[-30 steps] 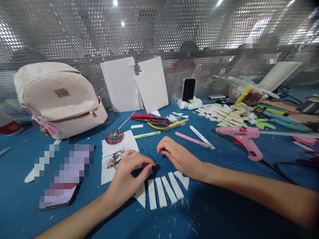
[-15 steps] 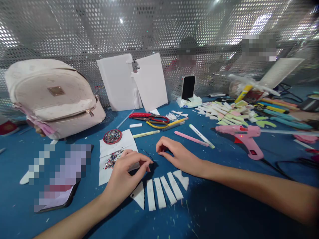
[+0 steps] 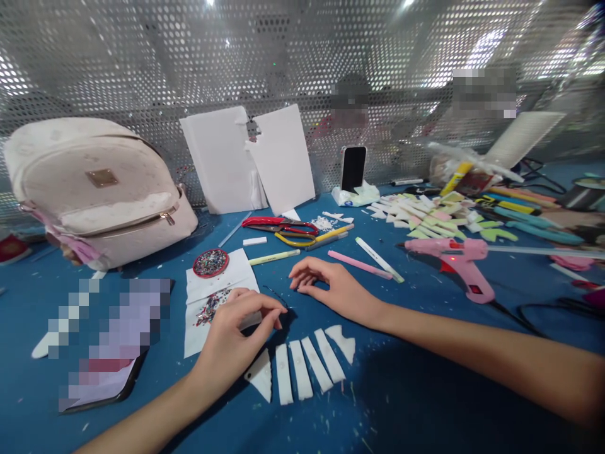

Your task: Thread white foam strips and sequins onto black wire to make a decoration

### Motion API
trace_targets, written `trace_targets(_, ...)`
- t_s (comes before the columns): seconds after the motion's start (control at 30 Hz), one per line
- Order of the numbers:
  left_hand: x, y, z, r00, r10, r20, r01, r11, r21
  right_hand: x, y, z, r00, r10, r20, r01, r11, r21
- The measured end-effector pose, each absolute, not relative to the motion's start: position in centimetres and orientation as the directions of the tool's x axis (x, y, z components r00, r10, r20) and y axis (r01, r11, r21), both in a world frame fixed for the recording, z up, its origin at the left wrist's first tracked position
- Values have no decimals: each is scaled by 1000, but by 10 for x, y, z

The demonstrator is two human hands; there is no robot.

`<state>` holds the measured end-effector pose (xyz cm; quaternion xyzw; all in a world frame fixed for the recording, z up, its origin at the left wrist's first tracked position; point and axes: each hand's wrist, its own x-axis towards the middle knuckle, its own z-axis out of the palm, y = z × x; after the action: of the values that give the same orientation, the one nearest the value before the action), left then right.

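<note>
On the left hand (image 3: 243,318), the thumb and index fingertips come close together beside a thin dark strand (image 3: 275,294) lying between the two hands; whether they pinch its end cannot be told. The fingers of the right hand (image 3: 333,287) are loosely curled, the thumb a little apart from the index finger, with nothing visible in their grasp, just beyond the strand's near end. So fine a strand would probably handle best with a light pinch close to its tip, wrists steadied on the table (image 3: 401,403) and slack kept clear of the loose bits. Just below the hands, white strips (image 3: 301,370) fan out side by side, with a triangular piece (image 3: 261,376) at one end and a notched piece (image 3: 342,342) at the other; leaving that row undisturbed seems wise. Beyond the left hand, a red-rimmed round dish (image 3: 195,266) holds a dense mix of tiny multicoloured bits, and a creased white paper (image 3: 195,340), on which the dish partly sits, carries a loose scatter of similar ones. Farther out, a clear plastic bag (image 3: 437,171) lies by a yellow tube (image 3: 456,178), its contents hard to make out; the pale backpack (image 3: 113,189) hides whatever it contains.
</note>
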<state>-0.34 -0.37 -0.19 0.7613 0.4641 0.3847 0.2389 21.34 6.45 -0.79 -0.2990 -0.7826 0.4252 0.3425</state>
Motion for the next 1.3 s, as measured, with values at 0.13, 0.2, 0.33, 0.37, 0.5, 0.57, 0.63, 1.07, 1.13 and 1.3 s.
trace_targets(0.13, -4, -4, -2, 271, 889, 369, 521, -458, 720, 214, 70, -7, -564, 780, 273, 169, 432, -886)
trace_targets(0.2, -4, -4, -2, 267, 891, 368, 523, -455, 721, 220, 82, -1, -542, 783, 305, 206, 476, -855)
trace_targets(0.33, -3, -5, -2, 265, 892, 366, 522, -452, 724, 252, 122, 19, -468, 866, 175, 296, 340, -893)
trace_targets(0.37, -3, -5, -1, 265, 891, 367, 518, -453, 726, 262, 132, 25, -505, 859, 79, 318, 270, -909)
trace_targets(0.5, -2, -4, -1, 261, 893, 367, 498, -450, 741, 293, 151, 39, -632, 740, -228, 450, 111, -886)
trace_targets(0.57, -2, -4, -1, 262, 895, 360, 500, -445, 743, 296, 151, 40, -640, 729, -245, 462, 110, -880)
trace_targets(0.63, -3, -4, -2, 264, 896, 357, 505, -444, 741, 292, 147, 37, -655, 719, -233, 447, 120, -886)
trace_targets(1.07, -2, -4, 0, 261, 893, 366, 521, -450, 726, 231, 87, 26, -636, 771, 11, 217, 193, -957)
trace_targets(1.13, -2, -4, -1, 258, 896, 362, 533, -445, 720, 222, 73, 21, -592, 805, 49, 153, 172, -973)
trace_targets(1.3, -2, -4, 0, 253, 896, 366, 559, -444, 700, 212, 47, 9, -447, 878, 169, 61, 219, -974)
